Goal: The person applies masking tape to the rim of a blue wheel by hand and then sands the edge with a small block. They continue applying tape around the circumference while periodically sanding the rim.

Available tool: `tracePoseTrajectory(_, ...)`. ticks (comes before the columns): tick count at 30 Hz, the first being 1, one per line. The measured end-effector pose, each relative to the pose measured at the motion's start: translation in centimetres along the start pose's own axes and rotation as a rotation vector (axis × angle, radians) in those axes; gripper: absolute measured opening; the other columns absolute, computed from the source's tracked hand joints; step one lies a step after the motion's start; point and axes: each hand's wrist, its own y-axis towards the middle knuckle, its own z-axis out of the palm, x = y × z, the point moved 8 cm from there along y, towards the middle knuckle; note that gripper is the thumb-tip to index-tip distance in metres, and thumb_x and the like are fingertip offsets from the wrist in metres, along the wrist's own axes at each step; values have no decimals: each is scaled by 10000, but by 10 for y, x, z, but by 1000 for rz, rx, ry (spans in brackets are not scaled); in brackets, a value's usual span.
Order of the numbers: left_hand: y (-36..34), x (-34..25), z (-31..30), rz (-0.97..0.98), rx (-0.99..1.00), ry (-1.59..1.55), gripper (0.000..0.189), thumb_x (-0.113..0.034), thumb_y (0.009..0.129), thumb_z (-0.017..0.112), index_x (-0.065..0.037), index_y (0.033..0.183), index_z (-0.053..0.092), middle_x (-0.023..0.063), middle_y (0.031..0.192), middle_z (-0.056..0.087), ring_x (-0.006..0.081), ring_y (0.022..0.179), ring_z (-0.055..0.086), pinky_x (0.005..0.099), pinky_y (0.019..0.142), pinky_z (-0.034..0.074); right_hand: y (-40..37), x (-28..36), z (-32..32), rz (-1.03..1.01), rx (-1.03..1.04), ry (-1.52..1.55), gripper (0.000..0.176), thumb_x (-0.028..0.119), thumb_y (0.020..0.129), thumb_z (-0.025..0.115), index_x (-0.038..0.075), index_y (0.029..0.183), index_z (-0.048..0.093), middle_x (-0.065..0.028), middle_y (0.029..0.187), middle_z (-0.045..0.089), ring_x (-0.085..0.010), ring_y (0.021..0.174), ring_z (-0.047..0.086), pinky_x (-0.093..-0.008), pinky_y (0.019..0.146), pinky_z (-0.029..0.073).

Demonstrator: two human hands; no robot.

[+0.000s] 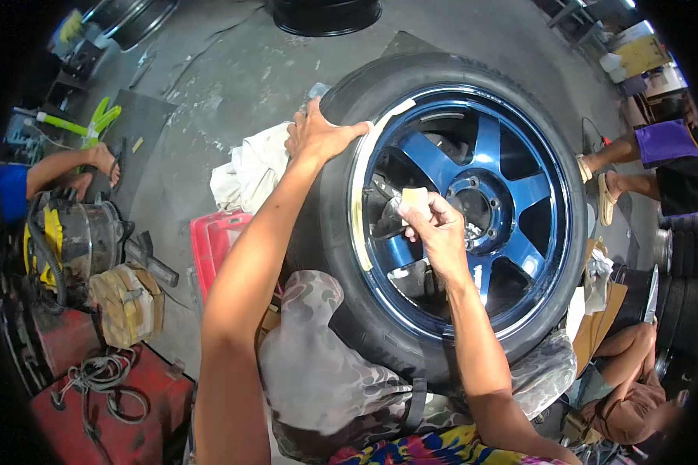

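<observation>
A tyre (329,225) on a glossy blue spoked wheel (434,159) leans over my camouflage-clad legs. Pale masking tape (358,198) runs along the left part of its rim. My left hand (318,133) rests on the tyre's upper left, fingers spread and thumb near the tape. Over the spokes, my right hand (440,232) pinches a small pale yellow pad (414,198) between thumb and fingers. The pad is above an opening between spokes, and no contact with the rim shows.
White cloth (248,170) and a red tray (213,244) lie left of the tyre. A yellow-and-black machine (77,232) and red box (151,407) stand further left. Other people are at the left and right edges. A black rim (327,17) lies at the top.
</observation>
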Motion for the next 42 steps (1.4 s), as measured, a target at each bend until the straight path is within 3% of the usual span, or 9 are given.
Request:
tracePoseTrajectory(7, -17, 30, 0, 63, 4, -50, 1330, -692, 643, 901, -157, 1688, 276, 263, 1598, 435, 425, 1480, 456, 528, 1197, 411, -3, 2, -5, 6, 17, -120, 147, 207, 1036, 751, 66, 1077, 742, 67, 813, 634, -8, 684, 519, -206, 610, 406)
tracePoseTrajectory(10, -23, 30, -4, 223, -41, -82, 1301, -742, 683, 857, -109, 1675, 303, 286, 1575, 469, 442, 1469, 466, 526, 1200, 406, 1, 0, 1, -33, 27, -140, 150, 212, 1066, 707, 74, 1123, 694, 65, 838, 618, -13, 708, 515, -210, 626, 404)
tracePoseTrajectory(13, -19, 29, -4, 134, -42, -126, 1227, -811, 756, 752, -99, 1663, 334, 294, 1572, 482, 441, 1459, 486, 518, 1199, 408, 10, 2, 8, -138, 60, -88, 142, 191, 1111, 616, 57, 1132, 574, -35, 946, 700, -86, 811, 635, -272, 724, 514)
tracePoseTrajectory(18, 0, 11, -4, 2, 17, 11, 1280, -940, 811, 541, 99, 1551, 438, 299, 1497, 570, 436, 1400, 557, 524, 1156, 454, 29, -7, 22, -48, 115, -18, 168, 205, 1117, 602, 58, 1106, 521, -61, 943, 700, -117, 820, 657, -282, 729, 529)
tracePoseTrajectory(27, -1, 6, -8, 30, -32, 51, 1215, -930, 822, 545, 93, 1477, 538, 288, 1484, 587, 406, 1405, 563, 521, 1160, 448, 61, 2, 37, -175, -6, -218, 226, 244, 1091, 626, 45, 1009, 558, -20, 851, 560, -119, 746, 534, -317, 689, 465)
tracePoseTrajectory(30, 0, 6, -8, 28, -55, 58, 1201, -924, 824, 550, 83, 1477, 546, 275, 1479, 597, 398, 1403, 567, 524, 1158, 445, 67, 19, 40, -394, -56, -508, 204, 192, 1005, 736, 5, 965, 664, -63, 891, 627, -149, 759, 583, -322, 690, 481)
tracePoseTrajectory(33, 0, 7, -8, 16, -67, 60, 1196, -918, 823, 557, 81, 1480, 545, 262, 1479, 603, 393, 1396, 575, 519, 1155, 447, 66, 52, 52, -689, 8, -719, 163, 134, 961, 762, 7, 1059, 732, -113, 934, 659, -234, 807, 656, -355, 737, 528)
tracePoseTrajectory(38, -3, 6, -9, 7, -58, 40, 1202, -912, 818, 568, 80, 1497, 533, 255, 1498, 591, 381, 1423, 548, 518, 1172, 429, 83, 54, 59, -824, 209, -923, 200, 122, 934, 759, 8, 1099, 749, -142, 1000, 653, -336, 945, 670, -436, 833, 552)
tracePoseTrajectory(42, -3, 7, -8, 13, -48, 18, 1205, -905, 815, 581, 78, 1511, 520, 252, 1512, 580, 375, 1446, 519, 521, 1185, 413, 87, 55, 69, -910, 300, -958, 191, 122, 934, 759, 16, 1094, 759, -139, 999, 645, -331, 950, 663, -432, 836, 552)
